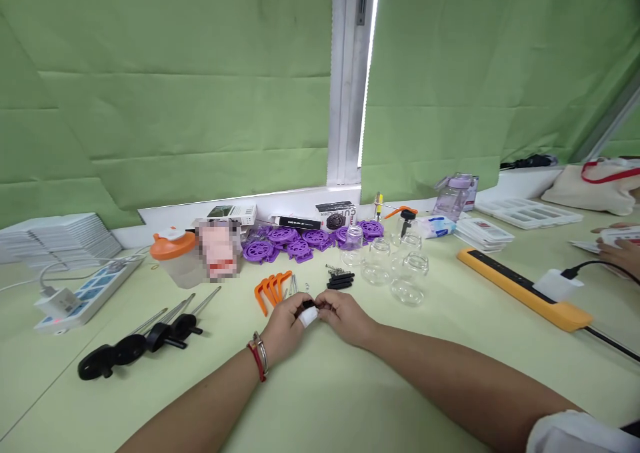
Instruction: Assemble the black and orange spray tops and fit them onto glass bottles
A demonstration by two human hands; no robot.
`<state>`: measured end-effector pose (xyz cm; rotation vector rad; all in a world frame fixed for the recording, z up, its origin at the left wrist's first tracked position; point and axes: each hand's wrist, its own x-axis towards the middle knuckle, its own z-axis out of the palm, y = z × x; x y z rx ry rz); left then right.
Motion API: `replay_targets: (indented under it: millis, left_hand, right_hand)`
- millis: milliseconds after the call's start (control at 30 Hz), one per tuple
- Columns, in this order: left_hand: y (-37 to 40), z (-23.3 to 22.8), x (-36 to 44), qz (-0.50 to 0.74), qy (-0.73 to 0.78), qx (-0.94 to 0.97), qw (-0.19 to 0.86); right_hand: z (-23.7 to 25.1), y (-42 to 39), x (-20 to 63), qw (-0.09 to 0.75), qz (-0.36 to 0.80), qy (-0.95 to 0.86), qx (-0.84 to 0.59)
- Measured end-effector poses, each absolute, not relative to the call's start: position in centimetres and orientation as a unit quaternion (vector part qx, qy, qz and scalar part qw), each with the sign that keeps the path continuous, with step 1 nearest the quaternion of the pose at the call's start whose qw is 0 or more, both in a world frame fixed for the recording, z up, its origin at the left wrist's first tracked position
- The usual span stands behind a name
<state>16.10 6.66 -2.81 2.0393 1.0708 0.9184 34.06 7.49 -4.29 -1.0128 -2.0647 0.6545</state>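
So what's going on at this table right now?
A person has both hands together at the middle of the table, the left hand and right hand pinching a small black part between the fingertips. One left finger is wrapped in white. Just beyond lie orange clips, black pins, clear glass jars and purple wheels. Another person's hand rests at the far right.

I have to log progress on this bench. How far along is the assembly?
Nothing finished shows. In hand: left hand and right hand pinch a small black part together. Left: orange clips, purple wheels, black pins, clear jars and rods lie loose on the table.
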Motion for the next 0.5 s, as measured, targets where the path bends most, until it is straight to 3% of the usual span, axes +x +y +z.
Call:
replay_targets:
  millis: [200,300,500]
  left_hand:
    - [6.5,-2.8,15.4,0.365,0.394,0.781,0.319]
    - [6.4,-2.7,15.2,0.364,0.396,0.784,0.310]
    - [6.5,-2.6,14.9,0.330,0.426,0.751,0.383]
  right_hand:
    - [-3.7,11.3,35.9,0.425,0.069,-0.792,-0.432]
    - [-4.0,12.9,37.1,0.368,0.018,-0.796,-0.481]
    - [-4.8,13.1,37.9,0.295,0.024,-0.802,-0.519]
